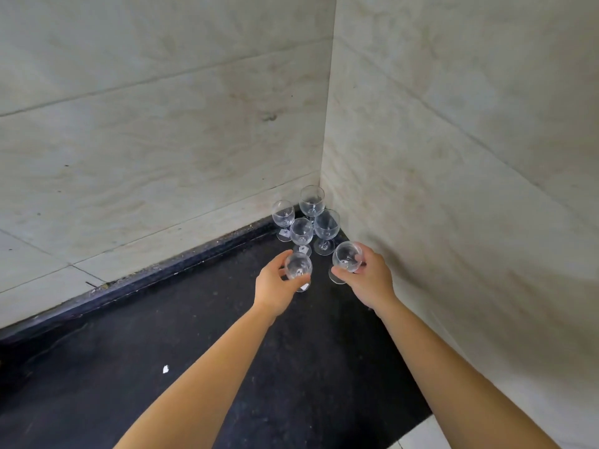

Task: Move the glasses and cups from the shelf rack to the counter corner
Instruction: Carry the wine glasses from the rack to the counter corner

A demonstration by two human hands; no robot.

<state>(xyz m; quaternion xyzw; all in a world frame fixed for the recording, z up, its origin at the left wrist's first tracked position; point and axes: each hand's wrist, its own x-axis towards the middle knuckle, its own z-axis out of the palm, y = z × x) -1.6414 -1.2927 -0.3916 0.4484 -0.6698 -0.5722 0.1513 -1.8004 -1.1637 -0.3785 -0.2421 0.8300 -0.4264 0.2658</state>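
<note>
Four glasses (pixel 303 218) stand in the counter (pixel 194 335) corner — left hand (pixel 275 283) and right hand (pixel 366 277) each grip another; rack unseen.

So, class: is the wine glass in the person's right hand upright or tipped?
Tipped. The wine glass in the right hand leans, its rim facing up-left toward the camera, base low.

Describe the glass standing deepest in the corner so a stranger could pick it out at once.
Find where the two pale tiled walls meet above the black counter. Four stemmed glasses stand clustered there, beyond the two held in the hands. The deepest glass is the one nearest the wall seam, behind the other three, and appears highest in the picture.
</note>
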